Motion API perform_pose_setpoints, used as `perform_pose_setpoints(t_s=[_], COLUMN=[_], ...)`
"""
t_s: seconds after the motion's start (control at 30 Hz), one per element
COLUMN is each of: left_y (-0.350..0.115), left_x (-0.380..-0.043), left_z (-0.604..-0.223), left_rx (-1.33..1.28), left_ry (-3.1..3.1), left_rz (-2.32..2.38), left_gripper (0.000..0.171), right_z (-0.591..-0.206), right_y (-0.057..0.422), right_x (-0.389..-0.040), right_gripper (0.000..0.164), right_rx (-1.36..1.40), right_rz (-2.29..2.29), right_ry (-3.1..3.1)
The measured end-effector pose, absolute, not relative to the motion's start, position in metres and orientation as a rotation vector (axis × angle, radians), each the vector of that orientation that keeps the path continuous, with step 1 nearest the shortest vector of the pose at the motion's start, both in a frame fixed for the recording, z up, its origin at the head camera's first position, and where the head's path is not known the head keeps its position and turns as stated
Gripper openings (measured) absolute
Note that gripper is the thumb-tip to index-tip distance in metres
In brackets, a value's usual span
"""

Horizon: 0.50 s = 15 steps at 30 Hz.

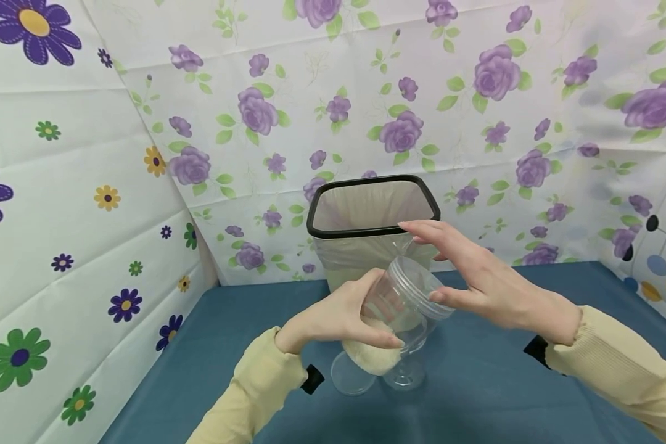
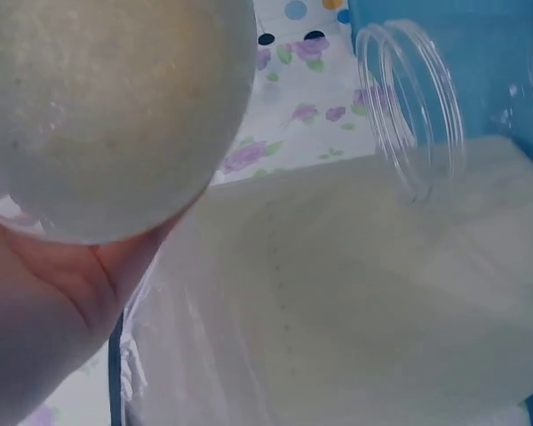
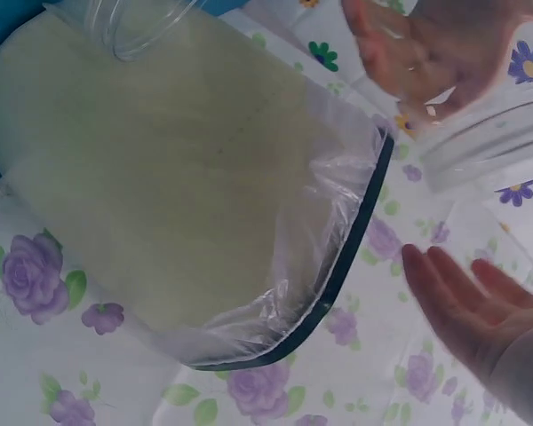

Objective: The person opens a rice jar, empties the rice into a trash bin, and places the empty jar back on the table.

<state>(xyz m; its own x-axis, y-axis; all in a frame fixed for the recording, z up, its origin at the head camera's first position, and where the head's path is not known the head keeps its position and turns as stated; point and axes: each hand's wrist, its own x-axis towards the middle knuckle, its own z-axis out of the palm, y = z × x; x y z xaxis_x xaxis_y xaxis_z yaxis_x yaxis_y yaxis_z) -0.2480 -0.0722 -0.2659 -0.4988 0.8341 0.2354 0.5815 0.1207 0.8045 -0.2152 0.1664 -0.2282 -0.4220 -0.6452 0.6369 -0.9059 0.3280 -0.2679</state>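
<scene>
My left hand (image 1: 338, 314) grips a clear plastic jar (image 1: 385, 296) round its side and holds it tilted, screw-threaded mouth up toward the right. Pale, fine-grained stuff (image 1: 372, 357) lies at the jar's bottom; its base fills the upper left of the left wrist view. Beside the mouth is my right hand (image 1: 477, 277), fingers extended and spread, thumb tip close to the rim. In the right wrist view its palm faces the jar with nothing held. A second clear jar (image 2: 413, 106), uncovered, stands on the table below. A round clear disc (image 1: 352, 373) like a lid lies next to it.
Behind the jars stands a pale bin (image 1: 338, 256) with a black rim (image 1: 374, 233) and a thin plastic bag lining it. A blue cloth (image 1: 494, 388) covers the table. Flower-patterned sheets (image 1: 288, 80) hang at the back and sides.
</scene>
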Motion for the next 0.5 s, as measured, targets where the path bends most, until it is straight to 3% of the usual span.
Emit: perform_pose_setpoints(t_s=[0.5], left_y=[-0.0697], left_x=[-0.2472], left_z=[-0.2658], left_rx=[1.373], left_ry=[2.722], left_rz=[0.958], left_gripper=[0.078], right_z=[-0.2287], right_y=[0.1627], right_x=[-0.2147], right_gripper=[0.047], right_rx=[1.031], right_rz=[0.99], right_ry=[-2.513])
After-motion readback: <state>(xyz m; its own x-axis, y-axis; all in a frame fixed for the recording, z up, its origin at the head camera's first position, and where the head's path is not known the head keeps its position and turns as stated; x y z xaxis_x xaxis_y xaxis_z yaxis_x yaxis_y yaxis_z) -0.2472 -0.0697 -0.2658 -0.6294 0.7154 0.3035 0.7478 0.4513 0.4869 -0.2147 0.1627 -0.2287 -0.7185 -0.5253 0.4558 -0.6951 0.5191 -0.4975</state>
